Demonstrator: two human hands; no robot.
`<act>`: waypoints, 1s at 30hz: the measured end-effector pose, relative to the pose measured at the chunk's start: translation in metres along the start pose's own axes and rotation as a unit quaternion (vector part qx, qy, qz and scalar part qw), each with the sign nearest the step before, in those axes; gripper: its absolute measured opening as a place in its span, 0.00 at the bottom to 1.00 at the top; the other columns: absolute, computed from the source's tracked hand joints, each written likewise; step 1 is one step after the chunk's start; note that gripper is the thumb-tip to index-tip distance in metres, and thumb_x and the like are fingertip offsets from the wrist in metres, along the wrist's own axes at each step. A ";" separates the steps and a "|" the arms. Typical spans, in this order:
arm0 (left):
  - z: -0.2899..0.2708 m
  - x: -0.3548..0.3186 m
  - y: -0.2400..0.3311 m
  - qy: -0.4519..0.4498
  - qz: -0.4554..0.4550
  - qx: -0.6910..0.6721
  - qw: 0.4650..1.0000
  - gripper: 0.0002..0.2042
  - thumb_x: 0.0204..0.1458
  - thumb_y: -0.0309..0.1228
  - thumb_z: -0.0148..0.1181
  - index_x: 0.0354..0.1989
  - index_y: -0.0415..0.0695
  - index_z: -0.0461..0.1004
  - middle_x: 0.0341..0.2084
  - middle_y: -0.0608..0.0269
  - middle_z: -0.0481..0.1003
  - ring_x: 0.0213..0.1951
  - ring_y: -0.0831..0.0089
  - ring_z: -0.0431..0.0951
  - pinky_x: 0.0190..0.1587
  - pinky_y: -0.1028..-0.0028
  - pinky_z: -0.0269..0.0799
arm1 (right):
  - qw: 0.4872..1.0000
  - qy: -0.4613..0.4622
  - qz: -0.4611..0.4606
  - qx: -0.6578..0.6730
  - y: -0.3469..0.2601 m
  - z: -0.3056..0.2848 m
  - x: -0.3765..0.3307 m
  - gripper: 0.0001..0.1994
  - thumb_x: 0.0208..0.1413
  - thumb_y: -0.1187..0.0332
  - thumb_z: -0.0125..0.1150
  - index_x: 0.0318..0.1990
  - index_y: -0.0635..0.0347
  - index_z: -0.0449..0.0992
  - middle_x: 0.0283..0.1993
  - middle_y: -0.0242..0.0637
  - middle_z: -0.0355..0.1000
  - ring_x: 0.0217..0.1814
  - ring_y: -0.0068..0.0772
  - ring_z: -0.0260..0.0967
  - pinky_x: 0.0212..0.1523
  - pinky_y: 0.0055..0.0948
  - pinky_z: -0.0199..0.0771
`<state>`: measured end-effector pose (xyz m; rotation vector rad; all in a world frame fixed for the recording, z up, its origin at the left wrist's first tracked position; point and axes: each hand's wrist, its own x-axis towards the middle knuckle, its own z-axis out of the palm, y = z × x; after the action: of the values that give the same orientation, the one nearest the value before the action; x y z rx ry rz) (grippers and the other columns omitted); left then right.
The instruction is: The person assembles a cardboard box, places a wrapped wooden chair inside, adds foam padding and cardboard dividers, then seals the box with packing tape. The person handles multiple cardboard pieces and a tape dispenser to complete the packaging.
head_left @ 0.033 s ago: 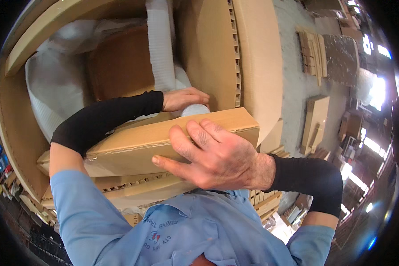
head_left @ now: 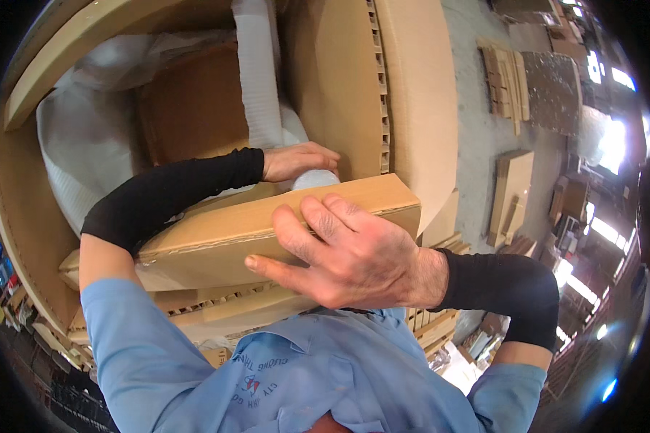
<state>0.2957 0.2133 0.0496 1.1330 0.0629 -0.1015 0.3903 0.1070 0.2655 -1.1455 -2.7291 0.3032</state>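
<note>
A long brown cardboard beam [head_left: 217,225] lies across the near side of a large open carton [head_left: 332,79]. My right hand [head_left: 357,252] is bent over the beam near its right end, fingertips at the top edge and thumb along the near face. Beyond the beam, my left hand [head_left: 300,161] reaches into the carton, its fingers curled round the far side of a pale, round-ended piece [head_left: 315,180]. Those fingertips are partly hidden. White foam sheeting [head_left: 260,79] surrounds a brown item [head_left: 195,101] inside the carton.
A broad cardboard flap [head_left: 419,94] forms the carton's right side. Farther right, stacked boards [head_left: 505,83] and a flat panel [head_left: 511,196] are on the grey floor [head_left: 473,137]. Slatted wood [head_left: 435,328] stands close by my right forearm.
The view has shifted very slightly. Both hands keep their places on the beam and the pale piece.
</note>
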 end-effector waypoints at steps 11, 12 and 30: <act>0.003 0.030 0.019 -0.104 0.088 0.002 0.991 0.24 0.68 0.37 0.50 0.64 0.32 0.58 0.53 0.55 0.72 0.54 0.74 0.68 0.58 0.73 0.67 | 0.998 0.058 -0.014 0.036 0.016 0.053 0.001 0.20 0.51 0.59 0.57 0.52 0.44 0.82 0.45 0.41 0.70 0.43 0.38 0.71 0.43 0.32 0.74; 0.003 0.032 0.013 -0.104 0.049 -0.012 0.993 0.23 0.69 0.36 0.48 0.64 0.31 0.59 0.54 0.56 0.72 0.55 0.75 0.69 0.59 0.73 0.67 | 0.997 0.061 -0.013 0.035 0.016 0.057 0.000 0.21 0.50 0.59 0.57 0.53 0.43 0.82 0.45 0.40 0.70 0.43 0.38 0.71 0.43 0.32 0.74; -0.007 -0.003 -0.014 -0.097 0.044 -0.148 0.983 0.11 0.62 0.27 0.51 0.44 0.34 0.77 0.36 0.70 0.78 0.40 0.85 0.73 0.42 0.78 0.72 | 0.994 -0.047 0.042 0.084 0.012 0.053 -0.006 0.22 0.52 0.58 0.60 0.56 0.38 0.80 0.53 0.41 0.74 0.54 0.45 0.73 0.55 0.39 0.78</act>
<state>0.2911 0.2137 0.0350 0.8238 -0.1430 -0.1192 0.3905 0.1045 0.2106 -1.2302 -2.6773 0.6012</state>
